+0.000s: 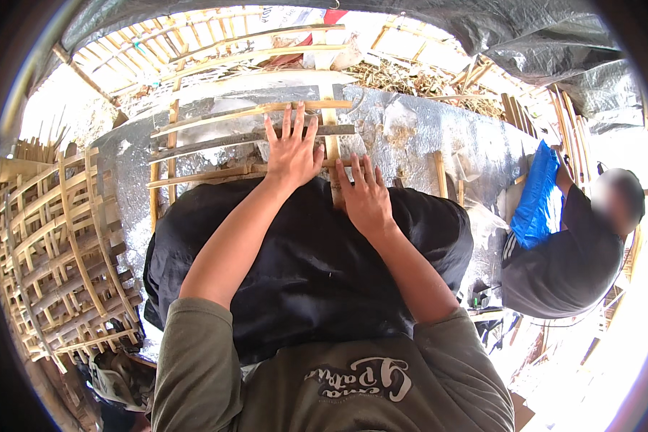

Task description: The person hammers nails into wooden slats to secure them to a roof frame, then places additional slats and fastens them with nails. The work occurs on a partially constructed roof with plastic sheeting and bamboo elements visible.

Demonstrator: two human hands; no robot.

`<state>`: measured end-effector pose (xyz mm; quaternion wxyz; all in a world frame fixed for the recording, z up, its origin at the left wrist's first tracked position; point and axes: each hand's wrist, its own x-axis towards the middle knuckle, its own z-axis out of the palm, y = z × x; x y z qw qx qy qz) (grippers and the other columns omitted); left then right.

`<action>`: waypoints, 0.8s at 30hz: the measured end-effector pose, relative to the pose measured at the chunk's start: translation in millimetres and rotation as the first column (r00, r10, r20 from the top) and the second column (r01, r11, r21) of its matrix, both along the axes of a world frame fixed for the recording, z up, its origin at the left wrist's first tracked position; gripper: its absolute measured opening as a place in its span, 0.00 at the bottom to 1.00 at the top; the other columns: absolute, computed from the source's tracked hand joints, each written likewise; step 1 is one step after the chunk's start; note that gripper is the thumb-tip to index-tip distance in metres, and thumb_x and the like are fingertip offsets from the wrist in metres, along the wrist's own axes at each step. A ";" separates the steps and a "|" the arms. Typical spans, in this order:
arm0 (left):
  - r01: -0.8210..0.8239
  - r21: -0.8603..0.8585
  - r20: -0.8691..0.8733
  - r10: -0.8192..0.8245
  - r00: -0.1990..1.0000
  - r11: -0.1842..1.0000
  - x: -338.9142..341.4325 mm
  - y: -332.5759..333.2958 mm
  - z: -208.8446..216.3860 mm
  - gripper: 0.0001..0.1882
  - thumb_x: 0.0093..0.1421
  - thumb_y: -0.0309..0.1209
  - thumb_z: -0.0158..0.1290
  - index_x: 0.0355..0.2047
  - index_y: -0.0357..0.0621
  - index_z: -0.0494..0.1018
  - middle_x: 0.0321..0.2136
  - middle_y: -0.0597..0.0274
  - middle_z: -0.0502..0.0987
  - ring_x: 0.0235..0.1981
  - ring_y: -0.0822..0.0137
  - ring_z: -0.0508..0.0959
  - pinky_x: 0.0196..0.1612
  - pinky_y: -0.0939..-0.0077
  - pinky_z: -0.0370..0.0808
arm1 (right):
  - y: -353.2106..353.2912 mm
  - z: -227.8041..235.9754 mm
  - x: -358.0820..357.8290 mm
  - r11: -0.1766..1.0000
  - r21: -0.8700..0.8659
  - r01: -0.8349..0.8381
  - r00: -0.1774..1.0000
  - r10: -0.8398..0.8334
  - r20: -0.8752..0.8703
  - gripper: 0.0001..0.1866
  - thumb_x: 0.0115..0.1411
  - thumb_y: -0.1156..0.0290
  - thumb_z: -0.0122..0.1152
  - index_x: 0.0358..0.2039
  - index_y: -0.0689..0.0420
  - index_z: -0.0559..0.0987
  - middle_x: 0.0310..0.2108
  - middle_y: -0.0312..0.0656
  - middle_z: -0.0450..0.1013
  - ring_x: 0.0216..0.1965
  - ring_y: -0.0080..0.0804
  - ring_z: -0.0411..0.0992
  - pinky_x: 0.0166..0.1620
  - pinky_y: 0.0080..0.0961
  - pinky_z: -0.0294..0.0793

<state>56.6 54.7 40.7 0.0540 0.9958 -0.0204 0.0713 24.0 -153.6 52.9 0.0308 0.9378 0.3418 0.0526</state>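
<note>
Both hands lie over a frame of split bamboo strips just beyond my black-covered lap. My left hand (294, 155) is open, its spread fingers resting across a dark bamboo strip (201, 147) and reaching to a pale bamboo strip (201, 121) beyond it. Close to my right hand (369, 198), also open with fingers stretched forward, are the right end of the nearest bamboo strip (198, 178) and an upright bamboo piece (329, 115) that runs away from me under the crosswise strips. My right palm hides part of that piece.
Woven bamboo panels (57, 245) stand at the left. On the right sits another person (565, 266) in dark clothes, beside a blue plastic bag (536, 194). Bamboo shavings (410, 81) are heaped beyond the grey floor sheet (439, 119). Dark tarpaulin (540, 43) hangs at upper right.
</note>
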 end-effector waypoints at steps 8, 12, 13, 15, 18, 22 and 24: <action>-0.006 0.006 -0.006 0.006 1.000 1.000 0.9 0.7 -0.2 0.35 0.67 0.48 0.46 0.71 0.47 0.60 0.75 0.48 0.46 0.76 0.46 0.46 0.70 0.25 0.37 | 2.6 8.7 1.0 0.999 0.043 0.005 0.999 -0.003 -0.041 0.48 0.50 0.56 0.75 0.70 0.51 0.64 0.69 0.54 0.60 0.69 0.56 0.59 0.68 0.52 0.63; -0.003 0.008 -0.009 0.004 1.000 1.000 1.2 1.5 -1.2 0.35 0.67 0.48 0.46 0.71 0.47 0.60 0.75 0.47 0.46 0.76 0.45 0.46 0.70 0.25 0.37 | 3.2 13.6 0.3 0.999 0.046 0.005 0.998 -0.002 -0.068 0.48 0.50 0.56 0.76 0.70 0.50 0.64 0.69 0.53 0.60 0.69 0.56 0.59 0.67 0.52 0.64; -0.003 0.009 -0.009 0.003 1.000 1.000 0.8 1.7 -1.0 0.35 0.67 0.48 0.46 0.71 0.47 0.60 0.75 0.47 0.47 0.76 0.45 0.46 0.70 0.24 0.37 | 3.4 14.9 -0.1 0.999 0.049 0.004 0.997 0.000 -0.071 0.48 0.50 0.56 0.76 0.69 0.50 0.64 0.69 0.53 0.60 0.69 0.56 0.59 0.67 0.52 0.64; -0.002 0.011 -0.008 0.002 1.000 1.000 0.9 2.4 -0.6 0.35 0.67 0.48 0.46 0.70 0.46 0.60 0.75 0.47 0.47 0.76 0.45 0.46 0.70 0.24 0.37 | 4.0 16.1 -0.3 0.999 0.053 -0.002 0.997 0.006 -0.075 0.46 0.51 0.56 0.74 0.69 0.51 0.65 0.68 0.54 0.60 0.69 0.57 0.60 0.67 0.53 0.64; -0.001 0.012 -0.023 0.001 1.000 1.000 1.2 1.9 2.0 0.35 0.67 0.48 0.47 0.70 0.46 0.60 0.75 0.47 0.47 0.75 0.45 0.47 0.69 0.24 0.38 | 3.0 13.5 0.6 0.999 0.045 -0.011 0.998 0.014 -0.059 0.43 0.55 0.56 0.70 0.69 0.52 0.65 0.68 0.55 0.61 0.69 0.58 0.60 0.66 0.55 0.64; -0.003 0.017 -0.022 0.004 1.000 1.000 1.7 1.9 2.1 0.35 0.67 0.48 0.47 0.70 0.46 0.60 0.75 0.47 0.47 0.75 0.46 0.47 0.69 0.23 0.39 | 2.0 9.0 2.3 0.999 0.045 -0.012 0.999 0.014 -0.035 0.43 0.54 0.56 0.71 0.69 0.51 0.66 0.68 0.55 0.62 0.68 0.57 0.61 0.66 0.54 0.65; -0.012 0.017 -0.028 0.013 1.000 1.000 1.3 2.5 2.6 0.35 0.67 0.48 0.47 0.70 0.47 0.60 0.75 0.47 0.46 0.75 0.46 0.47 0.69 0.23 0.39 | 3.5 12.9 4.2 0.997 0.071 -0.006 0.997 0.011 -0.081 0.43 0.53 0.56 0.72 0.68 0.50 0.67 0.68 0.54 0.62 0.68 0.57 0.61 0.65 0.52 0.66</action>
